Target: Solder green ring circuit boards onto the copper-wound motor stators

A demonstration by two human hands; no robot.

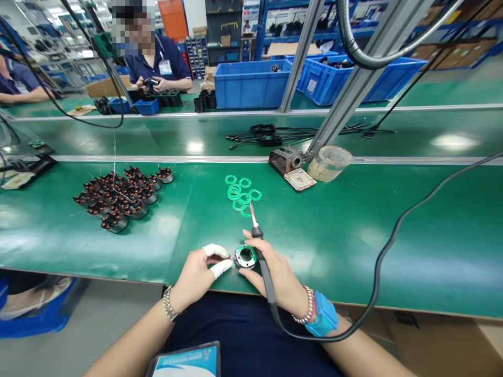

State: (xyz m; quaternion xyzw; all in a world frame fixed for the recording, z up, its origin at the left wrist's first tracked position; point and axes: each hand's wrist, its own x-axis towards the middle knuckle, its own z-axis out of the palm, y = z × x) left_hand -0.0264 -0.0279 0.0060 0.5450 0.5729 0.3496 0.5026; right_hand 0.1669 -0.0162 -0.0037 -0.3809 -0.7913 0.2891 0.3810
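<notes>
My right hand (277, 269) is closed on a soldering iron (266, 272), its metal tip pointing away from me. The thumb and fingertips of that hand also rest around a round motor stator (238, 261) with a green ring-shaped circuit board (247, 248) on top, near the table's front edge. At the stator's left side, my left hand (204, 269) has white covers on its fingertips and is closed in a pinch. Thin wires show beside those fingertips, but what they grip is too small to make out. Several loose green ring boards (244, 183) lie beyond the iron's tip.
Several wound stators (113, 222) stand grouped on the green table (188, 209) at left. A soldering iron stand (285, 159), a sponge (301, 179) and a clear tub (330, 163) sit at the back. The iron's black cable (377, 277) loops right. A co-worker (157, 65) handles a part opposite.
</notes>
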